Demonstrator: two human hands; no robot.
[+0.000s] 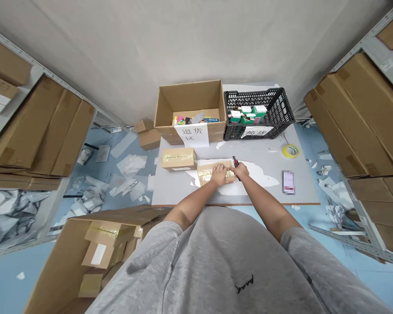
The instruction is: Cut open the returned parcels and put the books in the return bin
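Observation:
A small cardboard box (205,171) with clear yellowish tape over its top lies on white paper on the table. My left hand (219,175) rests on its top with the fingers spread, pressing on it. In my right hand (241,170) is a red and black utility knife (236,162), the fingers wrapped round its handle. That hand is at the box's right end; whether the blade touches the tape cannot be made out. Just left of this box stands another taped cardboard box (178,159).
Behind stand an open carton (168,129) with a paper sign and a black crate (227,131) holding green-and-white boxes. A yellow tape roll (291,151) and a phone (288,182) lie right. A large carton (57,266) of boxes is at lower left. Shelves flank both sides.

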